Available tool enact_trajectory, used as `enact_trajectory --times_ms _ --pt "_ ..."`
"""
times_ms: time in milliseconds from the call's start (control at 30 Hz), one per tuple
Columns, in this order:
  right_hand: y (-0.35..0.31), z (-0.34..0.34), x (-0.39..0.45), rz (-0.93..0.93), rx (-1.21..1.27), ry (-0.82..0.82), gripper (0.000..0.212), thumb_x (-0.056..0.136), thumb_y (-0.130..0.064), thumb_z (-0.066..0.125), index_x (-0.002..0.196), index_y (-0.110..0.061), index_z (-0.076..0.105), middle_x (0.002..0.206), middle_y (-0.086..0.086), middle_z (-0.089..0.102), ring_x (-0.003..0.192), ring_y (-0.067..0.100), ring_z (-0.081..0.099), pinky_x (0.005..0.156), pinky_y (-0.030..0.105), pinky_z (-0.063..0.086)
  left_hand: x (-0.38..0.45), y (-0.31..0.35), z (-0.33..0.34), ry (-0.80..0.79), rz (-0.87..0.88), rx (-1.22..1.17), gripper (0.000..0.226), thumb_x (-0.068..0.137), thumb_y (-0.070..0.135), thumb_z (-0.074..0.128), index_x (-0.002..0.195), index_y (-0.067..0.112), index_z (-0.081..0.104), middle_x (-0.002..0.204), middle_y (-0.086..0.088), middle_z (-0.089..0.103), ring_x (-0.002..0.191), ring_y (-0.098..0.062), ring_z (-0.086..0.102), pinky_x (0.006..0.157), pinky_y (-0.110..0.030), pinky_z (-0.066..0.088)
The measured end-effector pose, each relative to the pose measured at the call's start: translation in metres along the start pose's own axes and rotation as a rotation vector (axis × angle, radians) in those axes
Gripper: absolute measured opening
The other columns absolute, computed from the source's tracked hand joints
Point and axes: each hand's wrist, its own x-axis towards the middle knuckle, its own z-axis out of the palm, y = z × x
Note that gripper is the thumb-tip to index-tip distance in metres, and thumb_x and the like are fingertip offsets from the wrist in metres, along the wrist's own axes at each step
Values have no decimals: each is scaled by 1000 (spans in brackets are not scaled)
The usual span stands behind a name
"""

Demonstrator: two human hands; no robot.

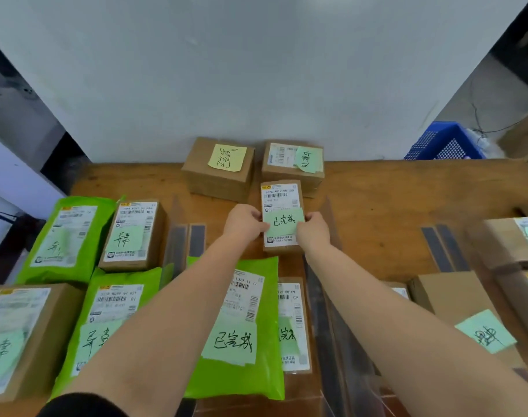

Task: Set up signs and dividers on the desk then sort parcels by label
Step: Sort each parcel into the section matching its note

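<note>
Both hands [282, 228] on ctr parcel [280, 197]

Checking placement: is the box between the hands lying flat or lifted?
Cannot tell for certain. The small cardboard box lies label up, both hands gripping its sides.

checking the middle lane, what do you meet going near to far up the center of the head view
green mailer → small box held between left hand and right hand → box with yellow note at the wall
</note>
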Motion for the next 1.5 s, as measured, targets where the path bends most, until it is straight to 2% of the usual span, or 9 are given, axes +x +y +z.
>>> enact_trajectory --times_ms 133,300,400,500,633,933,1033,1267,1500 --pt "13 14 9 72 -171 -104 33 92 -1 43 125 0 46 124 16 59 109 31 59 83 35 53 11 -12 -2 -81 -29 191 14 83 16 68 93 6 69 97 -8 71 88 -23 68 81 -38 57" --pt "18 20 11 80 -278 -161 35 92 -4 46 126 3 46 124 17 60 111 31 59 80 33 49 14 -20 -7 -119 -25 292 17 83 19 68 94 6 70 94 -7 71 85 -21 67 76 -33 56" --pt "12 18 7 69 -261 -146 29 91 -4 47 120 0 49 122 15 60 105 29 61 78 33 51 10 -18 -10 -115 -6 317 20 84 22 67 95 5 68 86 -5 67 72 -16 59 63 -29 50" --pt "-1 12 -4 -31 -272 -90 41 89 -9 58 126 -6 40 130 13 49 108 28 57 87 39 54 2 -13 -17 -25 36 334 33 87 27 63 114 9 60 106 -6 63 90 -18 58 74 -27 45" --pt "-31 2 -21 -305 -328 -72 62 89 -18 63 141 -11 31 144 8 33 130 27 40 105 37 40 -4 -4 -40 146 110 241 52 88 31 61 133 9 46 132 -8 54 118 -24 53 95 -35 45" --pt "-100 17 7 -547 -403 -173 59 87 -29 63 138 -12 38 139 7 42 126 23 44 100 31 38 11 12 -72 306 27 -93 59 89 31 60 138 7 37 140 -9 45 127 -24 45 94 -29 38" --pt "-115 34 36 -590 -432 -192 56 86 -31 63 134 -11 42 136 8 46 124 24 46 99 34 39 26 11 -72 361 -46 -247 62 88 26 63 139 5 33 140 -9 45 127 -25 45 90 -27 38" --pt "-138 78 93 -738 -682 -207 56 90 -32 56 138 -10 38 138 13 43 130 30 38 104 38 34 71 5 -60 445 -177 -486 66 84 27 67 132 0 30 131 -15 49 117 -30 51 98 -36 44" --pt "-147 100 112 -697 -717 -240 49 92 -39 53 124 -3 49 128 17 53 121 31 47 96 35 39 88 1 -55 498 -220 -705 60 83 20 68 130 5 33 125 -9 51 106 -22 50 100 -42 46"
